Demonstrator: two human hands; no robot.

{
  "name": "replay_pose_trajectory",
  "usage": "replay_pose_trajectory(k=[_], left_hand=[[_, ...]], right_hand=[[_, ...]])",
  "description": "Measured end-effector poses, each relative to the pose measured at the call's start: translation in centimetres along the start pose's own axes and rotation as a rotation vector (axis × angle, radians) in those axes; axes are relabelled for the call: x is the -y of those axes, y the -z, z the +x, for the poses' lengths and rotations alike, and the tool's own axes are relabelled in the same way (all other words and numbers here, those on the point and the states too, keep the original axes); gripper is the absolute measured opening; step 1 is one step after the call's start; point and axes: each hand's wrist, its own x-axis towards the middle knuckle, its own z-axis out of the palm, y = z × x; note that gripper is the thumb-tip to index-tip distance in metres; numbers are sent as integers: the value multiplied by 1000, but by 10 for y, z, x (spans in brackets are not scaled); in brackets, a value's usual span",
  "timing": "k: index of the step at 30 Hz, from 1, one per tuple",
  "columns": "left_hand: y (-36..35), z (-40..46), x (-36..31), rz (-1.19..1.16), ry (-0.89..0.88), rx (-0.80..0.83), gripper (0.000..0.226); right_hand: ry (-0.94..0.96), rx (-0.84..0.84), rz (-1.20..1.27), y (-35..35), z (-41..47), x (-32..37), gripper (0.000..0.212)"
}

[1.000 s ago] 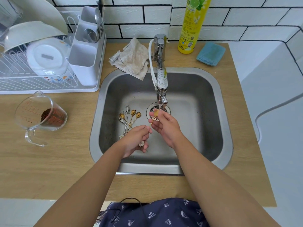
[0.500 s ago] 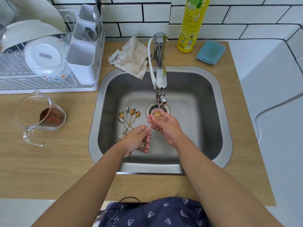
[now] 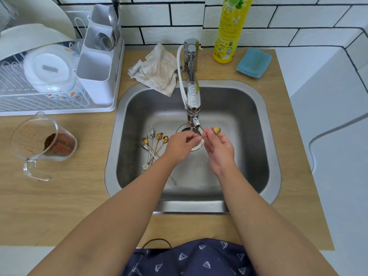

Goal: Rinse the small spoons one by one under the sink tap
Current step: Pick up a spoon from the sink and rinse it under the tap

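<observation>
A small gold spoon [image 3: 216, 130] is held level just below the tap spout [image 3: 195, 122], its bowl pointing right. My right hand [image 3: 219, 149] pinches its thin handle near the bowl. My left hand [image 3: 179, 145] is closed on the handle's other end, over the drain. Several more small spoons [image 3: 155, 145], gold and silver, lie in a loose bunch on the sink floor, left of the drain and partly hidden by my left wrist. I cannot tell whether water is running.
The steel sink [image 3: 272, 156] is set in a wooden counter. A dish rack [image 3: 59, 104] with a white cutlery holder stands at the back left. A glass jug [image 3: 42, 144] lies in front of it. A cloth [image 3: 157, 70], yellow bottle [image 3: 229, 28] and blue sponge [image 3: 253, 62] sit behind the sink.
My left hand has risen from the front of the sink to the drain, beside my right hand. The spoon has swung so that its bowl points right, out past the spout.
</observation>
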Motion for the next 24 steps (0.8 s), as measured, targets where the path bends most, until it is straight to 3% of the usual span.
replay_pose_trajectory(k=[6,10,14,20,24], left_hand=[[11,-15,34,-149,57,30,11],[0,-17,27,-601,223,8,15],[-8,-8,3,-833,445,38,25],[-12,-9,1,-791,364,111,13],[-13,-8,2,-690,397,53,23]], right_hand=[[1,-78,67,1,1,-1,10],[-5,-87,58,2,3,-4,11],[33,-110,102,9,4,0,9],[39,-179,121,12,5,0,5],[20,-167,113,9,5,0,6]])
